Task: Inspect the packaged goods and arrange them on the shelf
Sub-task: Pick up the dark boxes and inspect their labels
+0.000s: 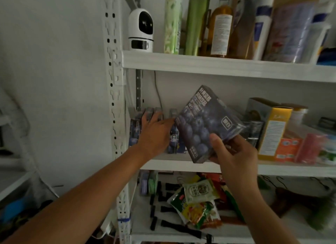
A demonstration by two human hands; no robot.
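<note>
Near the centre of the frame the right hand (234,152) grips a blueberry box (205,123) by its lower right corner, thumb pressed on the printed front and fingers curled behind; the box is tilted, its top leaning toward the upper left, and it hangs in front of the middle shelf (181,166) rather than resting on it; just left of it the left hand (154,132) reaches into that shelf with fingers straight and spread, lying against a row of blueberry boxes (135,129) that stand upright at the shelf's left end; the held box's left edge lies just beside this hand's fingers; a yellow carton (271,129) stands to the right on the same shelf; bottles (221,25) and a white camera (141,31) occupy the shelf above; snack packets (200,203) lie on the shelf below.
</note>
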